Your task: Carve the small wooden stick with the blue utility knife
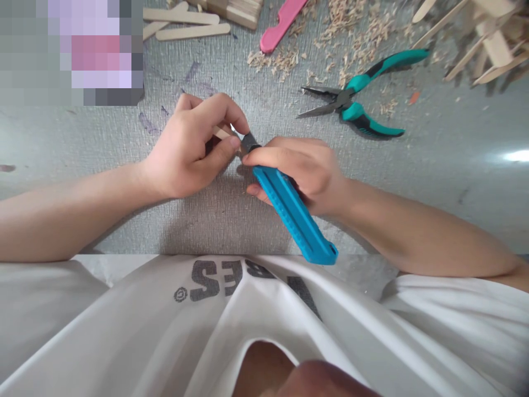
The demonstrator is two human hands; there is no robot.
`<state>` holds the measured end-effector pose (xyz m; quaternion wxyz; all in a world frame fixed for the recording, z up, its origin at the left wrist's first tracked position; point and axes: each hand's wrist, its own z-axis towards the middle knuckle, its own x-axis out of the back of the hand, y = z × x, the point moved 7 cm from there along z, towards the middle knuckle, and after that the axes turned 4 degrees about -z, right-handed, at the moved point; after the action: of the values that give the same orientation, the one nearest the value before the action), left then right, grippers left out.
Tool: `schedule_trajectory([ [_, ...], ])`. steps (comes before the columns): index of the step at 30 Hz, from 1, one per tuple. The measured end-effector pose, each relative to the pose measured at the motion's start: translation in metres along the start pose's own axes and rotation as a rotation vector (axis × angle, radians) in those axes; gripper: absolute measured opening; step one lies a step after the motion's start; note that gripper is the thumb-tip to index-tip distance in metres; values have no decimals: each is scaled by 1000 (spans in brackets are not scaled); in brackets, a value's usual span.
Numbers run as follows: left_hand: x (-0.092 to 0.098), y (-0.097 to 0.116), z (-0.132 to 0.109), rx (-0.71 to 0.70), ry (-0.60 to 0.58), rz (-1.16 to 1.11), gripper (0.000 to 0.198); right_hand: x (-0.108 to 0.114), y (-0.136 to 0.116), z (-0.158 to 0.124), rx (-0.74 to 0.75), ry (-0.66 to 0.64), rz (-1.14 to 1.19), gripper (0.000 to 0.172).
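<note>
My left hand (198, 146) is closed on a pale wooden craft stick (221, 132), which shows only in part between thumb and fingers. In my right hand (303, 171) is a blue utility knife (295, 212), its handle slanting down toward my shirt. The knife's dark front end (249, 144) meets the stick at my left fingertips. My left index finger reaches that front end, and my right thumb lies along it. How far the blade is out, I cannot tell.
Pliers with teal handles (344, 100) lie spread at the upper right. Wood shavings (355, 27) surround a pink-handled tool (276, 33). Loose craft sticks (192, 32) and a wooden stack (235, 10) are at the back; a stick structure (496, 44) stands far right.
</note>
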<state>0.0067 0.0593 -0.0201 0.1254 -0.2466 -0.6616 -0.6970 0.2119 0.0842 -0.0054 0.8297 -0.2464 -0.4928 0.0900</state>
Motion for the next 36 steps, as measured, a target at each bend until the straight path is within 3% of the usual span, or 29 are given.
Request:
schedule_trajectory([
  [13, 1, 1, 1, 28, 27, 47, 13, 0, -2, 2, 43, 58, -13, 38],
  [29, 3, -3, 1, -31, 66, 43, 34, -1, 1, 2, 16, 45, 41, 38],
  [36, 0, 0, 2, 4, 21, 37, 22, -2, 3, 3, -1, 16, 44, 41],
])
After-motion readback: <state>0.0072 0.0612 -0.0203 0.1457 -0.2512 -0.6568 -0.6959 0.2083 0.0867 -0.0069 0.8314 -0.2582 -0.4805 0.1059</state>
